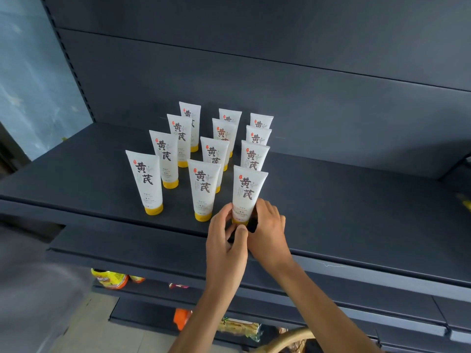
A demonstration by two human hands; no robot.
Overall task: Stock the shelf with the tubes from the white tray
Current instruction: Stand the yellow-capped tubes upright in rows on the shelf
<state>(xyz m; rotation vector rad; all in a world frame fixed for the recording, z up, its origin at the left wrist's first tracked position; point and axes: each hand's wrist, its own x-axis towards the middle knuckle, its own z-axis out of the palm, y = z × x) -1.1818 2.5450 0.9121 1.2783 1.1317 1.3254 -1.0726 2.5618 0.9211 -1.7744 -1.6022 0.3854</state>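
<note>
Several white tubes with yellow caps and black characters stand cap-down in three rows on the dark shelf (344, 200). The front tube of the right row (247, 191) stands upright near the shelf's front edge. My left hand (225, 240) and my right hand (267, 231) both grip its lower end around the yellow cap, left hand on its left side, right hand on its right. The front tubes of the left row (146, 180) and middle row (204, 188) stand free. The white tray is out of view.
The shelf's dark back panel (280, 85) rises behind the tubes. Bare shelf surface lies left and right of the rows. Lower shelves hold snack packets (112, 278) and an orange pack (182, 318). A tan curved rim (288, 340) shows at the bottom.
</note>
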